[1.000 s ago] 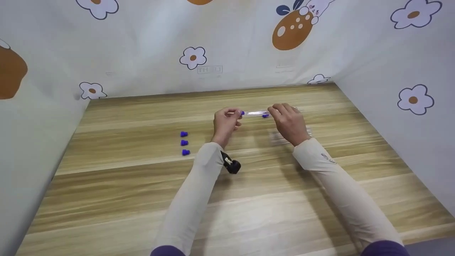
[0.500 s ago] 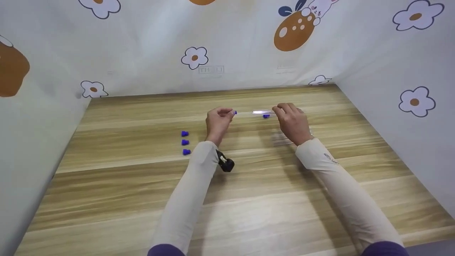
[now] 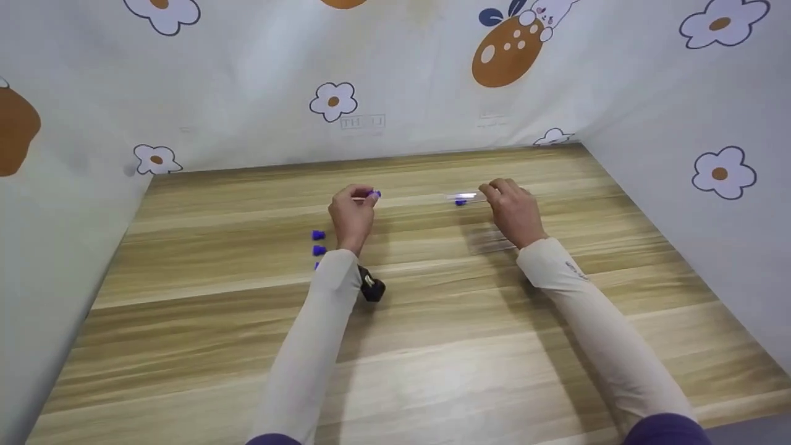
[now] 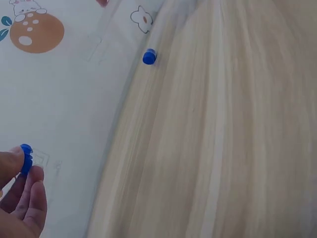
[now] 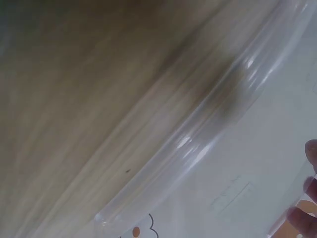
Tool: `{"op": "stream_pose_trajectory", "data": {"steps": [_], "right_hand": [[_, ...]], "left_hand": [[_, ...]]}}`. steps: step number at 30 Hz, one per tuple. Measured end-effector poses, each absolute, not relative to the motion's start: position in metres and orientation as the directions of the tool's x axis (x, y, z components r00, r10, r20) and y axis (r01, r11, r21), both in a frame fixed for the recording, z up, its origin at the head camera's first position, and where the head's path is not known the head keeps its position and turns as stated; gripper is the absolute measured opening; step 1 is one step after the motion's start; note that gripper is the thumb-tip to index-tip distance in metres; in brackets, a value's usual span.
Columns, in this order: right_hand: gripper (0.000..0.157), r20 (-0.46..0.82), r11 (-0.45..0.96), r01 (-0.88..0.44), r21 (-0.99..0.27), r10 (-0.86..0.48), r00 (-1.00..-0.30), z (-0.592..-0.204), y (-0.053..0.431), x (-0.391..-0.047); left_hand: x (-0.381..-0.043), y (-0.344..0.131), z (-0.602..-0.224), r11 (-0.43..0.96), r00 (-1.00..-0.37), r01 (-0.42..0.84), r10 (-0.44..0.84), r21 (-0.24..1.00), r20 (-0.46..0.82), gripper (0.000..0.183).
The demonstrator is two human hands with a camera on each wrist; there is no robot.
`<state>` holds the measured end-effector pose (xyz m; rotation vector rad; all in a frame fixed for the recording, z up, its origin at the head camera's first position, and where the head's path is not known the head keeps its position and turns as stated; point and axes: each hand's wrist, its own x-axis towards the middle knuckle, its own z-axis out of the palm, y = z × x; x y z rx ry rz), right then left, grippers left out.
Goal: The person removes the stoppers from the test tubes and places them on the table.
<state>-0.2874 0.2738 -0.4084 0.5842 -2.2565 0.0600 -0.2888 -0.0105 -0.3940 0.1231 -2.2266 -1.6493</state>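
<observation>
My left hand (image 3: pixel 352 217) pinches a small blue cap (image 3: pixel 374 194) between thumb and fingertips above the table. In the left wrist view that blue cap (image 4: pixel 26 159) shows ribbed, at the lower left. My right hand (image 3: pixel 518 216) grips a clear test tube (image 3: pixel 463 196), its free end pointing left towards the left hand. Cap and tube are well apart. Just below the tube, another blue cap (image 3: pixel 460 203) lies on the table, also seen as a blue cap (image 4: pixel 149 56) in the left wrist view. Fingers (image 5: pixel 303 221) of the right hand show at the right wrist view's edge.
Several clear tubes (image 3: pixel 488 243) lie on the wooden table (image 3: pixel 420 346) under the right hand. More blue caps (image 3: pixel 318 235) stand in a column left of the left forearm, the nearest partly hidden by the sleeve. A patterned curtain (image 3: pixel 259 93) bounds the back and sides.
My left hand has drawn away to the left with the blue cap, off the tube's end. The right hand, still holding the tube, has shifted slightly right.
</observation>
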Motion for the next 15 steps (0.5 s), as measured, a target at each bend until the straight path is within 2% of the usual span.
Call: {"op": "stream_pose_trajectory", "data": {"steps": [5, 15], "right_hand": [[0.019, 0.667, 0.904, -0.418, 0.088, -0.365, -0.649, -0.408, 0.28, -0.289], [0.021, 0.537, 0.921, -0.389, 0.017, -0.337, -0.773, -0.404, 0.286, -0.292]], "left_hand": [[-0.291, -0.02, -0.394, 0.357, -0.919, 0.187, -0.266, 0.915, 0.292, 0.02], [-0.296, -0.044, -0.399, 0.466, -0.888, 0.209, -0.278, 0.86, 0.366, 0.014]]}}
